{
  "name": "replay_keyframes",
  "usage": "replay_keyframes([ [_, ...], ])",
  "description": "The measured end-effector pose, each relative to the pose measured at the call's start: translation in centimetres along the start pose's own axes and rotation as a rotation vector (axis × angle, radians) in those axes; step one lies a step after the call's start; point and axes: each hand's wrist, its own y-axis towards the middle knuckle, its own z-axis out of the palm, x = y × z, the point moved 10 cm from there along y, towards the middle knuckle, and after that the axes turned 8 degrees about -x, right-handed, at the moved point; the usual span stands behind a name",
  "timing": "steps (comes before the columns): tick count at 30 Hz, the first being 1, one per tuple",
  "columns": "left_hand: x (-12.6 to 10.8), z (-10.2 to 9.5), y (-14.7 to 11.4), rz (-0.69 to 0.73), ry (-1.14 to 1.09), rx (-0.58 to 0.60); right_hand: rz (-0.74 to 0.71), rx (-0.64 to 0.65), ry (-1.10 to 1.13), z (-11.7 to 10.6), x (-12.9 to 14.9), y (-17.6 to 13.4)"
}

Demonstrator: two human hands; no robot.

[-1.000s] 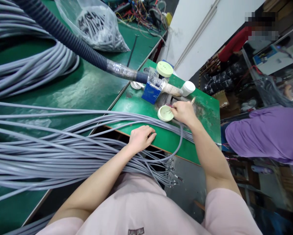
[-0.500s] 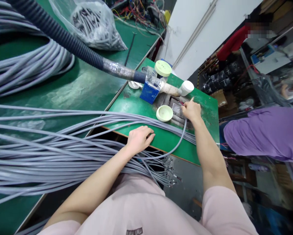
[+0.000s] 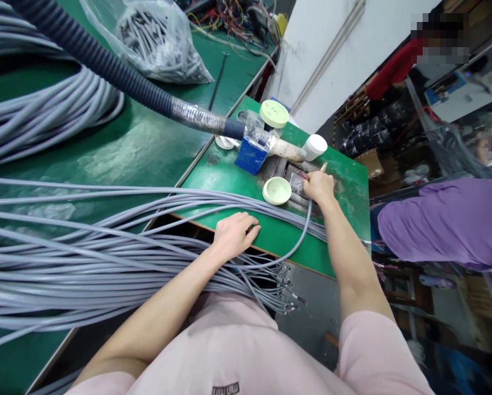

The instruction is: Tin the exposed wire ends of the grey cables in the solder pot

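Note:
My right hand (image 3: 320, 187) is closed on the end of a grey cable (image 3: 307, 224), above a square metal pot (image 3: 295, 182) set in the small green table. Thin dark and reddish wires stick out from my fingers over the pot's grey surface. The cable curves down and back to the left, passing below my left hand (image 3: 236, 235). That hand rests at the table's front edge, loosely curled with the thumb apart, and shows nothing in it. Beside the pot sits a pale green round dish (image 3: 277, 191). A bundle of grey cables (image 3: 246, 203) lies across the table between my hands.
A dark corrugated hose (image 3: 126, 82) ends in a taped nozzle by a blue box (image 3: 250, 156). Behind stand a white jar (image 3: 315, 146) and a pale green lid (image 3: 274, 113). More cables hang over the left edge. A person in purple (image 3: 443, 225) is at the right.
My right hand has moved slightly left over the pot, with the cable end still in it. My left hand has stayed where it was.

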Motion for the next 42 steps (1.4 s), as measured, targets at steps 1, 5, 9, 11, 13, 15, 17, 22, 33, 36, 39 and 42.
replay_keyframes([
  [1,0.0,0.0,0.0,0.000,-0.003,-0.001,0.005,-0.006,0.007,-0.1,-0.1,0.0],
  [5,0.0,0.0,0.1,-0.005,-0.012,0.005,0.059,-0.092,0.210,-2.0,-1.3,-0.7],
  [9,0.0,-0.2,0.1,-0.008,-0.034,0.004,0.090,-0.209,0.845,-4.9,-1.8,-4.2],
  [11,0.1,-0.3,0.1,-0.026,-0.089,-0.006,0.092,-0.210,1.197,-5.8,-1.0,-7.0],
  [13,0.3,-0.5,0.1,-0.083,-0.250,-0.036,0.109,-0.167,1.460,-6.0,0.5,-9.8],
  [15,0.5,-0.7,-0.1,-0.186,-0.525,-0.091,0.153,-0.098,1.652,-5.7,2.4,-12.3],
  [17,0.3,-0.6,-0.3,-0.285,-0.830,-0.144,0.212,-0.006,1.800,-5.0,4.5,-14.4],
  [22,-2.2,-0.8,-0.8,-0.324,-1.178,-0.244,0.248,0.121,1.975,-4.3,8.3,-17.0],
  [33,-3.3,-5.8,-1.5,-0.177,-0.749,-0.582,0.106,0.093,1.927,-3.7,8.2,-20.4],
  [36,-5.9,-5.3,-1.6,0.021,-0.623,-0.491,0.225,0.052,2.055,-2.6,7.6,-21.4],
  [39,-6.1,-4.2,-1.7,-0.003,-0.678,-0.456,0.317,0.055,2.166,-2.2,7.6,-22.0],
  [42,-4.3,-2.7,-1.9,-0.260,-0.879,-0.446,0.374,0.054,2.234,-2.4,7.6,-22.2],
])
